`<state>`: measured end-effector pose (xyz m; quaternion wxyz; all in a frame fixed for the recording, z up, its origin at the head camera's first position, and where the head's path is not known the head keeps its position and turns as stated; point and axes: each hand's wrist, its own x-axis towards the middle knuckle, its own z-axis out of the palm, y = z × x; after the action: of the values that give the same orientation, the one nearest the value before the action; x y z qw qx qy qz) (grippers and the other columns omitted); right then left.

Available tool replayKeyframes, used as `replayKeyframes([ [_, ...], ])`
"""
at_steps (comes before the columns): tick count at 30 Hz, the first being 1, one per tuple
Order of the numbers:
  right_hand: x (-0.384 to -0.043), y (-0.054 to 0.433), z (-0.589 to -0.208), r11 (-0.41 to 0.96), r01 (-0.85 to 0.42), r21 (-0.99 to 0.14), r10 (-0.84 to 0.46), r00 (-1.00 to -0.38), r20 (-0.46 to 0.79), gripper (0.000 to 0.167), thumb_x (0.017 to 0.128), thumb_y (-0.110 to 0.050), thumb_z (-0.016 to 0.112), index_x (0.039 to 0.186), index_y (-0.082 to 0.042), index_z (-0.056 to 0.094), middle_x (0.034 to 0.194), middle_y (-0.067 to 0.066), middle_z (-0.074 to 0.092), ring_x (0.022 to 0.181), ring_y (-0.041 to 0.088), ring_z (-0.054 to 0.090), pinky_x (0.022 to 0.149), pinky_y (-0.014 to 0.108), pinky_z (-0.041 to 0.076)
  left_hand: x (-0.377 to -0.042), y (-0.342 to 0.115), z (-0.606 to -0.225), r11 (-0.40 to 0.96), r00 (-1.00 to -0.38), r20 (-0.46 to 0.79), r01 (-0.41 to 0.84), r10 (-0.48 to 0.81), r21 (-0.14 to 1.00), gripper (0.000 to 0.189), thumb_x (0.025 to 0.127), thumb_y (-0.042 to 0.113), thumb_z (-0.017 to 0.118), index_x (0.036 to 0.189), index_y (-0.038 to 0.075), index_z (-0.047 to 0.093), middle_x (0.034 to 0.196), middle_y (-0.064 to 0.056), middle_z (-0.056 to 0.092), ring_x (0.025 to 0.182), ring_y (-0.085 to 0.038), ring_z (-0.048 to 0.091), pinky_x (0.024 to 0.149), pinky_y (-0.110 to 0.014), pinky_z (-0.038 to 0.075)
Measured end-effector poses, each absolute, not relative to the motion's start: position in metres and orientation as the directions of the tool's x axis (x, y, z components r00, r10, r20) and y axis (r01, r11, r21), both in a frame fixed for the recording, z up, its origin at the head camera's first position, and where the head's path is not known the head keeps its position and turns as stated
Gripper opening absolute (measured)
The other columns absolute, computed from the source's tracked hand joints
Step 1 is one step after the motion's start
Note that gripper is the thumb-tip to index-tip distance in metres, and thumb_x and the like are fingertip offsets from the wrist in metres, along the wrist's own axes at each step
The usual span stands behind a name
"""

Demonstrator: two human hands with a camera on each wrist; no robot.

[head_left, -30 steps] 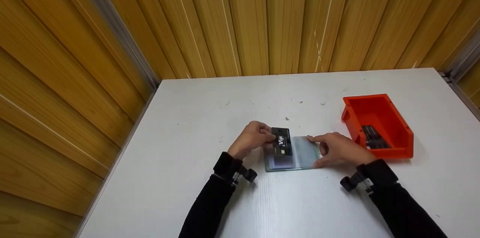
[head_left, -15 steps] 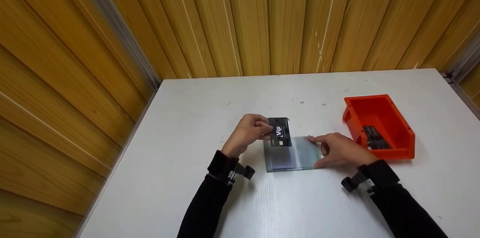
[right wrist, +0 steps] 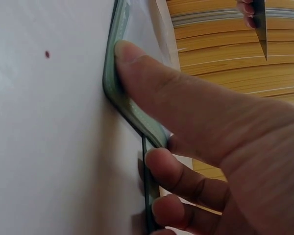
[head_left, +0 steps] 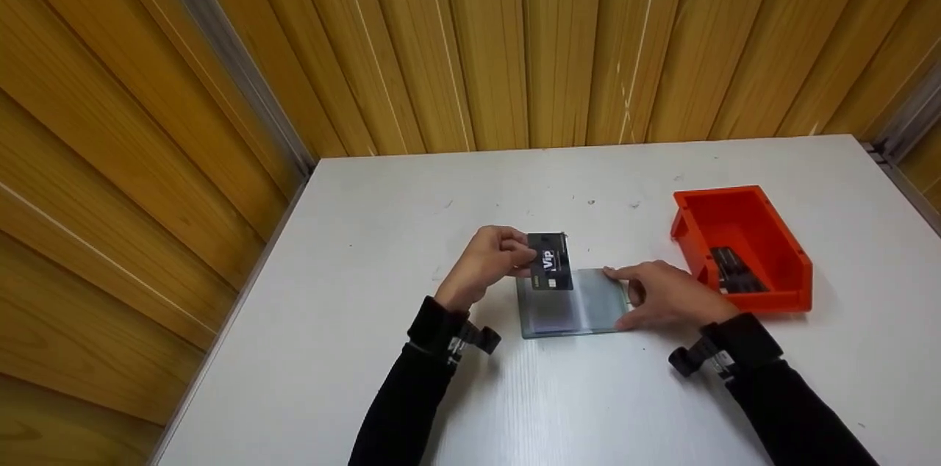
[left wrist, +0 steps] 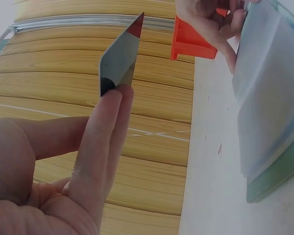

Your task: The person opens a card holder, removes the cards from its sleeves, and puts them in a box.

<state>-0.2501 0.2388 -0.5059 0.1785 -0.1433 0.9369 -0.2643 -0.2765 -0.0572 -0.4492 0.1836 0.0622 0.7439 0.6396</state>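
My left hand (head_left: pixel 485 265) pinches a black card (head_left: pixel 551 275) printed "Vip" between thumb and fingers, raised over the left part of an open card holder. In the left wrist view the back of the card (left wrist: pixel 120 58) is pale, with one red corner and one dark corner. Clear sleeve pages and a green cover make up the card holder (head_left: pixel 604 300), which lies open on the table. Its right side is gripped by my right hand (head_left: pixel 669 293). Up close in the right wrist view, the thumb presses the green edge (right wrist: pixel 109 73) while the other fingers curl at the side.
An orange-red open bin (head_left: pixel 790 249) stands to the right, beyond my right hand, with several black cards (head_left: pixel 735 271) inside. Wood-look panels (head_left: pixel 485 47) rise behind and to the left of the white table (head_left: pixel 367 319).
My left hand has lifted the card up and away from the holder's left page, then lowered very slightly. The right hand keeps its place on the holder.
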Motion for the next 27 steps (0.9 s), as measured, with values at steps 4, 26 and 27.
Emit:
replayKeyframes([
  [4,-0.251,0.24,-0.504,0.81,-0.19,-0.555,-0.382,-0.889,-0.253,0.093,0.074,-0.038,0.094,0.153,-0.016,0.052,0.083,0.002,0.055,0.082,0.019,0.052,0.061,0.025,0.041,-0.277,-0.057,-0.45,0.177,-0.924,-0.196,-0.144,0.328,0.974,0.02,0.095,-0.005,0.067,0.115,-0.007,0.065,0.092,-0.009,0.072,0.086,-0.019,0.072,0.074,-0.027,0.062],
  [26,-0.221,0.168,-0.501,0.3,0.061,-0.952,0.121,-0.992,-0.025,0.033,0.114,-0.036,0.03,0.112,-0.006,0.045,0.108,0.015,0.048,0.099,0.024,0.046,0.081,0.031,0.036,-0.245,0.004,-0.479,0.2,-0.898,-0.176,-0.102,0.402,0.975,0.015,0.094,-0.002,0.069,0.108,-0.005,0.067,0.089,-0.009,0.077,0.075,-0.009,0.07,0.076,-0.032,0.063],
  [27,-0.221,0.167,-0.502,0.321,0.048,-0.946,0.134,-0.991,-0.005,0.032,0.114,-0.034,0.031,0.109,-0.005,0.045,0.105,0.015,0.048,0.096,0.024,0.046,0.08,0.032,0.035,-0.244,0.005,-0.479,0.205,-0.898,-0.177,-0.1,0.403,0.974,0.014,0.094,-0.002,0.069,0.107,-0.004,0.068,0.088,-0.009,0.077,0.074,-0.008,0.069,0.075,-0.03,0.062],
])
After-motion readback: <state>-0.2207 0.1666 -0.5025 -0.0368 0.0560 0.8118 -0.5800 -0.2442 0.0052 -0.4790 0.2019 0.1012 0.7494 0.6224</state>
